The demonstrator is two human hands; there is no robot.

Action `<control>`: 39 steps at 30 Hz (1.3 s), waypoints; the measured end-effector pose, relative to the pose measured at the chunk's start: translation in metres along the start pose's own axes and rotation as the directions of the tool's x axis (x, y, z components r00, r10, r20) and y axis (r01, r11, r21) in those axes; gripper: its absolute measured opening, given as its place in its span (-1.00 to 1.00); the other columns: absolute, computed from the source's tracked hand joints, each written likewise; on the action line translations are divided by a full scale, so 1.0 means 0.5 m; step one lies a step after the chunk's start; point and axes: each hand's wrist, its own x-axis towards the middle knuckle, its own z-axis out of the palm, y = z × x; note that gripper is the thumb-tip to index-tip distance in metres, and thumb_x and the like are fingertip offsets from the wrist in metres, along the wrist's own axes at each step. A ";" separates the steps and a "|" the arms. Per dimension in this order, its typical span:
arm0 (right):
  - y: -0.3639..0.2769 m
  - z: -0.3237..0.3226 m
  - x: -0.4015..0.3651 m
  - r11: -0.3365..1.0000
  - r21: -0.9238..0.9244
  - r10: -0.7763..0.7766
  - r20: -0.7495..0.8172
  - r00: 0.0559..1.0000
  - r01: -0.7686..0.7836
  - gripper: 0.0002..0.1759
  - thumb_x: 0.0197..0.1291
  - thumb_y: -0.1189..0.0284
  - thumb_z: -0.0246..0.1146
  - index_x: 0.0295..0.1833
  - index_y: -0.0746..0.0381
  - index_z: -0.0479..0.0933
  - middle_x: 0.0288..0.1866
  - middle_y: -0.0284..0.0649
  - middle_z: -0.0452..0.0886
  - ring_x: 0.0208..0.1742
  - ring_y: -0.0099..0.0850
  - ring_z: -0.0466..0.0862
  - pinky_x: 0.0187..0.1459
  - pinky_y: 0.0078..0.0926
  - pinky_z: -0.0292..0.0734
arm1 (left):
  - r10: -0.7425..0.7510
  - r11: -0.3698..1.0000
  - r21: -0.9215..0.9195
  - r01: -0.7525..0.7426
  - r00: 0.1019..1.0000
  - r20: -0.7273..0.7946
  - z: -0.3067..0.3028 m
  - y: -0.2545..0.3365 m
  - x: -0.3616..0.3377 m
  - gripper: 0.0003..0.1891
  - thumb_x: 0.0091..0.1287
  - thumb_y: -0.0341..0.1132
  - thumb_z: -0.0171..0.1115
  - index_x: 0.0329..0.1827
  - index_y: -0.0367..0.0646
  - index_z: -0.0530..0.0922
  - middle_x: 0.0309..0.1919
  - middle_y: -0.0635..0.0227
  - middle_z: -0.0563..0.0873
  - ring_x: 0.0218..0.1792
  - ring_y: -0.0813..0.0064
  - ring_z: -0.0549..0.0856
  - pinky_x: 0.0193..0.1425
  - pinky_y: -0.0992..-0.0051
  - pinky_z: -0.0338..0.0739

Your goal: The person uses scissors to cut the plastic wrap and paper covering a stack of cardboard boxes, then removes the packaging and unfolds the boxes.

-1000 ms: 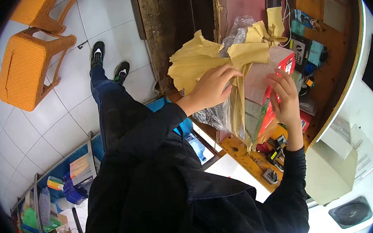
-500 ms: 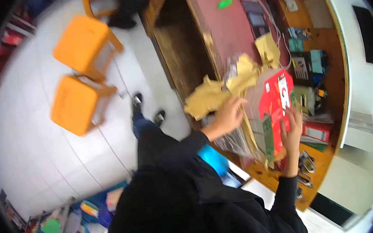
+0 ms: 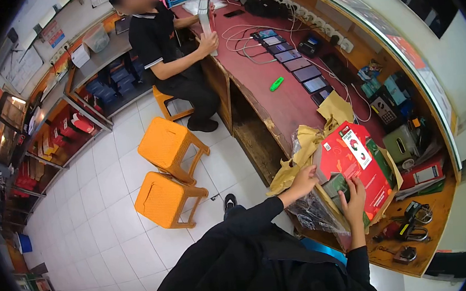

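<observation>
A flat red box (image 3: pixel 370 179) with a white label lies at the near end of the counter, within torn brown wrapping paper (image 3: pixel 306 145) and clear plastic (image 3: pixel 318 215). A small dark green box (image 3: pixel 334 184) rests at its near left edge. My right hand (image 3: pixel 354 202) has thumb and fingers around the green box's right end. My left hand (image 3: pixel 301 186) is beside its left end, thumb and forefinger apart at the edge of the red box. The red box hides part of the paper beneath it.
Several phones (image 3: pixel 292 62) with white cables line the counter (image 3: pixel 255 88), near a green marker (image 3: pixel 276 84). Padlocks (image 3: pixel 415 222) lie on the wooden shelf at right. Two orange stools (image 3: pixel 171 198) stand on the floor. A seated co-worker (image 3: pixel 160 46) holds a box (image 3: pixel 207 28).
My view has swung, bringing the co-worker and far shelves into sight. My right hand has moved from the red box's face to the green box. More of the red face shows.
</observation>
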 end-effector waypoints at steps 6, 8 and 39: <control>-0.010 -0.023 0.015 1.000 -0.013 -0.024 0.041 0.999 0.024 -0.49 0.08 0.27 0.34 0.15 0.20 0.46 0.15 -0.06 0.44 0.22 -0.08 0.41 0.21 -0.11 0.29 | -0.080 0.990 -0.112 0.083 0.996 0.026 -0.001 -0.013 -0.004 -0.43 0.09 -0.46 0.21 0.25 -0.32 0.44 0.04 0.13 0.59 -0.01 0.32 0.64 0.08 0.41 0.52; -0.015 -0.039 0.036 1.000 0.008 0.004 0.125 0.992 -0.005 -0.51 0.05 0.27 0.35 0.10 0.20 0.46 0.08 -0.08 0.44 0.17 -0.08 0.42 0.15 -0.12 0.34 | -0.040 0.990 -0.137 0.042 0.999 0.019 -0.008 -0.015 0.008 -0.44 0.10 -0.47 0.19 0.26 -0.31 0.44 0.03 0.14 0.59 -0.01 0.34 0.63 0.07 0.42 0.52; -0.049 -0.078 0.253 0.918 -0.362 0.196 0.774 0.603 0.166 -0.43 -0.09 0.12 0.44 -0.02 0.23 0.50 -0.08 -0.05 0.60 -0.03 -0.09 0.64 -0.09 -0.11 0.56 | -0.073 0.945 -0.295 0.143 0.969 0.237 -0.034 -0.046 0.018 -0.44 0.20 -0.55 0.08 0.35 -0.22 0.37 0.12 0.21 0.51 -0.03 0.46 0.59 0.02 0.48 0.51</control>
